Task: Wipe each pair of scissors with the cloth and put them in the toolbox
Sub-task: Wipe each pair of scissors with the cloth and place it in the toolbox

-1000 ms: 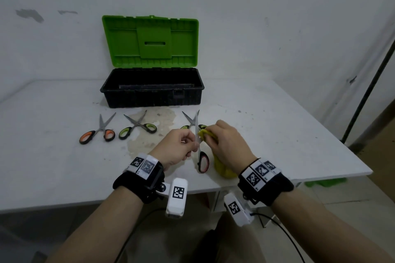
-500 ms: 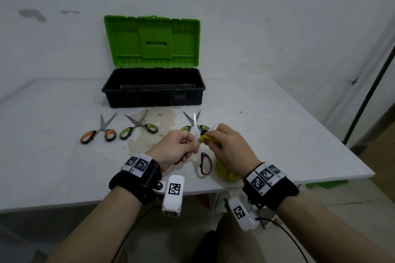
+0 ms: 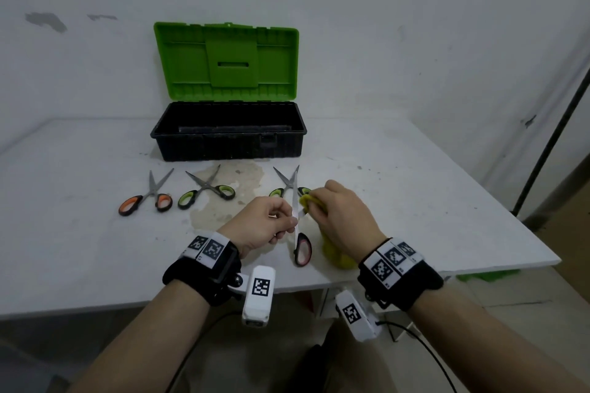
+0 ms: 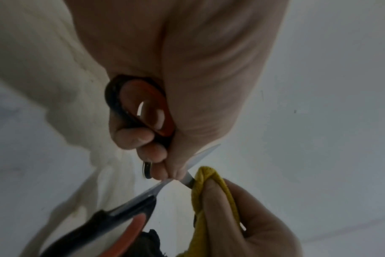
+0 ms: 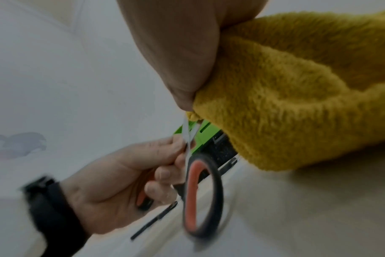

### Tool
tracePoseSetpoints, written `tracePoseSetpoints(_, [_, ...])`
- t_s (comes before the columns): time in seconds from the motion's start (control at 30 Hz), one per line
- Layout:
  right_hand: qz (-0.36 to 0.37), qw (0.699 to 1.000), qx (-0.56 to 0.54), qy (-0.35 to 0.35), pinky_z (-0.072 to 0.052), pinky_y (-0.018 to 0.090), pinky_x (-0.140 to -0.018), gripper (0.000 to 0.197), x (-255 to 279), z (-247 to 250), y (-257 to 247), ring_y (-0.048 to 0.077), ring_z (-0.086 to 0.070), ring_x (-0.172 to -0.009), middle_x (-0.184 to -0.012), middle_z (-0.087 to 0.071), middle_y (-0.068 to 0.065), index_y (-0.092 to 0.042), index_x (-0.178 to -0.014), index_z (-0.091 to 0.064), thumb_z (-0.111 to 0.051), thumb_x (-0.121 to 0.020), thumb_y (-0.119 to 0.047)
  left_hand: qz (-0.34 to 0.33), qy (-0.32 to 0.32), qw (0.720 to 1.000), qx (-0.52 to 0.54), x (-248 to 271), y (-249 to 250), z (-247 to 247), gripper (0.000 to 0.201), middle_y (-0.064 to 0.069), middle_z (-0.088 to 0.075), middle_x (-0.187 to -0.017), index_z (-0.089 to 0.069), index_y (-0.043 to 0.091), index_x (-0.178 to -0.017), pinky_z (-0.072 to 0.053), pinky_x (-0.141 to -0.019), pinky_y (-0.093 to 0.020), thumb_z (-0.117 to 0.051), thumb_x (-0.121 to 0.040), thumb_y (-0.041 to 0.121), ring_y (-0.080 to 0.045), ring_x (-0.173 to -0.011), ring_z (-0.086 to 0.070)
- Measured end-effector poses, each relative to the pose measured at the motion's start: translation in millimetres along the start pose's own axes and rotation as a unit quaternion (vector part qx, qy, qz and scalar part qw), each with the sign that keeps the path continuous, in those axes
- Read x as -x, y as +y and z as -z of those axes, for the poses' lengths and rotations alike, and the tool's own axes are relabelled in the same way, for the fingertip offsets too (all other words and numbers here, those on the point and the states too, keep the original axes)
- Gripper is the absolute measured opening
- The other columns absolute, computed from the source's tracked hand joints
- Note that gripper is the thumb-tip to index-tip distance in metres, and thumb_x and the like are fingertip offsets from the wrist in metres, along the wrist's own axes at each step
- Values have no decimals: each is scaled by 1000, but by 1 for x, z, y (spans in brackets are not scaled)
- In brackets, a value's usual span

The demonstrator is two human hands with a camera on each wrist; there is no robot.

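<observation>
**Orange-handled scissors held open above the tabletop, one blade pinched in the cloth**

The left hand (image 3: pixel 265 223) has its grip clenched on a pair of steel scissors with black-and-orange handles (image 3: pixel 300 242), fingers curled round one handle loop. The scissors stand open, held above the white tabletop (image 3: pixel 415 201) near its front edge, blades pointing away from the person; the free handle loop hangs lowest, toward the person. The right hand (image 3: pixel 344 217) grasps a fuzzy mustard-yellow cloth (image 5: pixel 297 90), thumb and fingers pinching a fold of it around one blade just beyond the pivot. The rest of the cloth hangs below that hand; whether its lower end touches the tabletop cannot be told.

Three further pairs lie flat on the tabletop in a row in front of the toolbox, all with blades open. From the left: steel scissors with orange-and-black handles (image 3: pixel 148 198), steel scissors with green-and-black handles (image 3: pixel 206 190), and a second green-handled pair (image 3: pixel 285 183), partly hidden behind the held blade and the right hand.

The black plastic toolbox (image 3: pixel 228 134) sits at the back of the tabletop, close to the wall, with its green hinged lid (image 3: pixel 226 56) standing upright and open. No scissors are visible inside it from the head view. A brownish stain (image 3: pixel 230 182) marks the tabletop between the toolbox and the hands.
</observation>
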State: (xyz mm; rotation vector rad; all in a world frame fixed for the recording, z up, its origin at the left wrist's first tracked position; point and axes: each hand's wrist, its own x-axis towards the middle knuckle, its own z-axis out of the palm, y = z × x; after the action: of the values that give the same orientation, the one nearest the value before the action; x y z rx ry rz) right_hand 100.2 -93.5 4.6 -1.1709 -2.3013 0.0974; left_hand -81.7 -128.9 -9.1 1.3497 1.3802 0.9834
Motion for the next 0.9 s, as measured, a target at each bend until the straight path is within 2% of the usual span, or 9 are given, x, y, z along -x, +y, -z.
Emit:
tracePoseSetpoints(0.1, [-73, 997, 4, 33, -50, 36, -70, 20, -12, 11, 16, 19, -55, -78, -90, -53, -1, -15, -98, -67, -53, -96, -30, 12, 1, 1000, -2, 0, -3, 4, 5, -10, -66, -74, -62, 3, -89, -43, -47, -20, -65, -92, 3, -8, -52, -52])
tracePoseSetpoints(0.17, [-75, 995, -17, 68, -49, 34, -73, 20, -13, 18, 21, 17, -54, -79, -93, -54, -1, -15, -102, -67, -55, -96, -29, 28, 1, 1000, 13, 0, -4, 5, 7, -7, -66, -71, -61, 5, -86, -42, -45, -19, -64, -93, 4, -7, -50, -51])
tracePoseSetpoints(0.23, [-10, 997, -38, 71, -50, 32, -70, 21, -7, 20, 13, 15, -54, -77, -93, -55, -2, -17, -104, -67, -55, -95, -32, 36, 4, 999, 35, -1, -2, 5, 7, -6, -65, -68, -61, 4, -87, -40, -42, -17, -63, -94, 4, -6, -48, -50])
tracePoseSetpoints(0.3, [70, 997, -33, 23, -51, 33, -64, 21, 4, 12, 2, 16, -55, -73, -93, -54, -2, -19, -105, -66, -55, -94, -33, 37, 0, 998, 49, -1, -2, 4, 6, -6, -65, -68, -62, 2, -90, -39, -41, -16, -63, -94, 6, -5, -47, -49])
tracePoseSetpoints(0.37, [100, 995, -11, -20, -52, 35, -61, 18, 12, 1, -3, 17, -55, -72, -94, -53, -2, -20, -106, -65, -57, -95, -31, 33, -8, 998, 51, -2, -3, 3, 6, -6, -66, -68, -63, 2, -90, -40, -43, -17, -64, -94, 6, -7, -51, -50])
tracePoseSetpoints(0.5, [-4, 999, -28, 17, -52, 38, -67, 18, 6, -1, 13, 18, -55, -74, -90, -53, -2, -19, -104, -69, -56, -95, -29, 39, -8, 998, 39, -1, -5, 5, 5, -6, -67, -70, -63, 5, -88, -42, -46, -18, -64, -93, 4, -8, -54, -52])
tracePoseSetpoints(0.67, [-85, 990, -87, 68, -47, 29, -80, 18, -6, 19, 25, 13, -54, -81, -90, -64, -2, -19, -102, -72, -60, -92, -28, 58, -14, 996, 63, 1, -9, 11, 9, -10, -70, -75, -68, -2, -96, -44, -51, -21, -67, -91, 5, -11, -57, -55])
tracePoseSetpoints(0.77, [-101, 985, -127, 63, -45, 25, -81, 18, -6, 32, 20, 11, -58, -89, -96, -67, -7, -24, -100, -72, -59, -89, -28, 67, -17, 996, 57, 1, -11, 16, 14, -10, -72, -78, -68, -2, -101, -44, -50, -21, -69, -90, 6, -10, -55, -54])
tracePoseSetpoints(0.9, [-61, 986, -145, 48, -44, 18, -79, 18, -6, 41, 14, 5, -57, -88, -96, -65, -11, -28, -103, -71, -60, -89, -24, 61, -29, 997, 39, 2, -10, 20, 13, -12, -73, -80, -69, -3, -97, -40, -45, -18, -69, -90, 8, -10, -53, -50])
